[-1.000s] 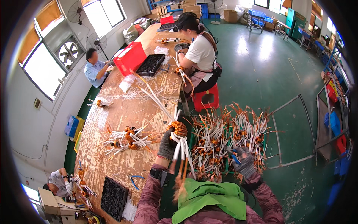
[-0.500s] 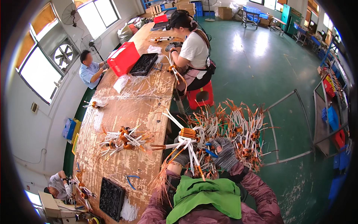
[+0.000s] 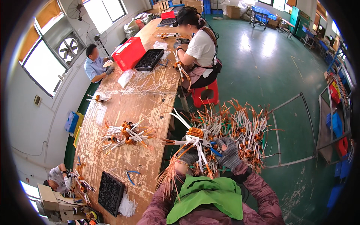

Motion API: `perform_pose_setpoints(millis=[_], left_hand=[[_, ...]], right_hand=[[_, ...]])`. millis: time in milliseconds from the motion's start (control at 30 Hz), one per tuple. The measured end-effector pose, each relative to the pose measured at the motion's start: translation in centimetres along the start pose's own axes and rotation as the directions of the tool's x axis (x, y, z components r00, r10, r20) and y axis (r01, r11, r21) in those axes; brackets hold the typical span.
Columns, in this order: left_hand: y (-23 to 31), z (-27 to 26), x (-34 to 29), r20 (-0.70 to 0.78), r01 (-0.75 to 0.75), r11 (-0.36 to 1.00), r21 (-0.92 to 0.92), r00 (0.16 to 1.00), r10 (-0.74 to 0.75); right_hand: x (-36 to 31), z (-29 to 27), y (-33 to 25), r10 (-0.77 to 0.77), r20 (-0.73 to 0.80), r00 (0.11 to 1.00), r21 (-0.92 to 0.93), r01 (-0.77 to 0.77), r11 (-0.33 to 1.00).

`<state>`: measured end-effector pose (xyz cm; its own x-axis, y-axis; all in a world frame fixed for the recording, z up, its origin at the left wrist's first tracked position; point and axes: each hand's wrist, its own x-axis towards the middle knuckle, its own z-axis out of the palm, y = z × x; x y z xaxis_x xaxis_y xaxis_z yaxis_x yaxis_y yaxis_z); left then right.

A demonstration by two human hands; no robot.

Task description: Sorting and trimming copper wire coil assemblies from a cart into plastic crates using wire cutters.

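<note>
My left hand (image 3: 190, 155), in a grey glove, is closed on a copper-wound coil (image 3: 195, 132) with white-sleeved leads and loose copper strand ends. The coil hangs in front of my green apron (image 3: 204, 195), just off the table's right edge, and its leads partly hide the left fingers. Beside it my right hand (image 3: 230, 155), gloved too, is closed around blue-handled cutters (image 3: 216, 152). Their metal head points left and sits close to the white leads; whether the jaws touch a lead cannot be made out. Under and beyond both hands stands a mass of similar coils (image 3: 240, 129).
On the worn wooden table (image 3: 146, 108) lie a coil pile (image 3: 125, 134), another pair of blue-handled pliers (image 3: 131, 177) and a black tray of small black parts (image 3: 111, 193). A co-worker (image 3: 198, 47) sits ahead on a red stool (image 3: 205, 94). A metal frame (image 3: 276, 138) stands right.
The view has shifted a little, moving the scene rightward. My hands keep their grip on the coil and cutters with little change. The co-worker across the table now shows a pale item between the hands.
</note>
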<state>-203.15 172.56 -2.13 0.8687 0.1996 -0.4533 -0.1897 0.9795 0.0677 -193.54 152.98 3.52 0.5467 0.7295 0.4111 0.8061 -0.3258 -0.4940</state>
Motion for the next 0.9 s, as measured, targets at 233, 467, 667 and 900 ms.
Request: perform_pose_setpoints(millis=[233,467,667,900], left_hand=[[1.4,-11.2,4.6,0.019,-0.006,0.982,0.187,1.0,0.003],[-0.8,-5.8,2.5,-0.087,0.009,1.0,-0.027,0.996,-0.011],[-0.1,-9.7,3.2,0.277,-0.278,0.642,0.714,0.955,0.106],[0.0,-0.8,0.4,-0.14,0.034,0.986,-0.161,0.989,-0.057]], right_hand=[[1.4,-0.9,-0.4,-0.097,0.119,0.988,-0.048,0.104,0.993],[0.0,-1.1,0.5,0.076,0.373,0.925,0.051,-0.102,0.993],[1.2,-0.4,-0.4,-0.096,0.138,0.986,-0.07,0.106,0.992],[-1.6,1.3,3.8,0.144,0.418,0.897,0.214,-0.251,0.944]])
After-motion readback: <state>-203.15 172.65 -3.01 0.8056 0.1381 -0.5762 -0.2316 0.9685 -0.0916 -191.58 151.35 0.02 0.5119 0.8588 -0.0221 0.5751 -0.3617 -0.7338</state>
